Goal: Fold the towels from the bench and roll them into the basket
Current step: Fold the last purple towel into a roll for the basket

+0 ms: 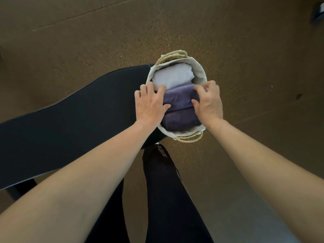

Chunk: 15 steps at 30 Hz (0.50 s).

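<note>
An oval basket (201, 74) with a pale cloth lining and straw handles stands at the right end of the black bench (73, 120). Inside it lie a rolled white towel (173, 77) at the far end, a rolled purple towel (178, 98) in the middle and another purple roll (180, 121) nearest me. My left hand (150, 104) grips the left end of the middle purple towel. On that towel's right end sits my right hand (208, 100), fingers curled over it.
The bench top to the left of the basket is bare black padding. Brown speckled floor surrounds the bench. My legs in dark trousers (166, 190) stand just below the basket. A dark object (318, 14) sits at the top right corner.
</note>
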### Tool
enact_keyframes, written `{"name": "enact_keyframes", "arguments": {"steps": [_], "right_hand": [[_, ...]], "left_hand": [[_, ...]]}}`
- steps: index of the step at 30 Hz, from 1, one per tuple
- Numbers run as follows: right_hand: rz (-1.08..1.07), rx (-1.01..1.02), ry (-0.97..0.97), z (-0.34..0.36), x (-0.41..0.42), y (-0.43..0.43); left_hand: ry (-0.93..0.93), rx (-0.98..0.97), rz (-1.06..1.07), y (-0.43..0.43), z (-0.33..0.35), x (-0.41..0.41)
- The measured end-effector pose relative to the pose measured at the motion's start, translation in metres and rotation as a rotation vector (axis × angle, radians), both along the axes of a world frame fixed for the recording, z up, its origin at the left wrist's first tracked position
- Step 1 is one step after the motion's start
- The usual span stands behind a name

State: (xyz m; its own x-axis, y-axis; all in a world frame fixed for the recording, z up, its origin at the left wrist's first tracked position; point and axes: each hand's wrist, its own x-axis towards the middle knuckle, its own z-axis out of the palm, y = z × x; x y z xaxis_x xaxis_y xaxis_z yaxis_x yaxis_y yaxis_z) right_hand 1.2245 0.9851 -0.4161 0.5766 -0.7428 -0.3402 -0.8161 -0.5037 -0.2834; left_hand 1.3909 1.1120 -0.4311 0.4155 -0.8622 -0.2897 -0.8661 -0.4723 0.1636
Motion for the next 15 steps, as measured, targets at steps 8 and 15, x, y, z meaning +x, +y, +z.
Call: {"name": "enact_keyframes", "arguments": {"steps": [8,15], "right_hand": [[0.335,-0.175,-0.156,-0.017,-0.016,0.002],[0.417,0.138,0.152,-0.002,-0.027,0.001]], "left_hand": [[0.112,-0.285,-0.292,0.017,-0.009,-0.006],[0.065,0.026,-0.388,0.021,-0.01,-0.005]]}}
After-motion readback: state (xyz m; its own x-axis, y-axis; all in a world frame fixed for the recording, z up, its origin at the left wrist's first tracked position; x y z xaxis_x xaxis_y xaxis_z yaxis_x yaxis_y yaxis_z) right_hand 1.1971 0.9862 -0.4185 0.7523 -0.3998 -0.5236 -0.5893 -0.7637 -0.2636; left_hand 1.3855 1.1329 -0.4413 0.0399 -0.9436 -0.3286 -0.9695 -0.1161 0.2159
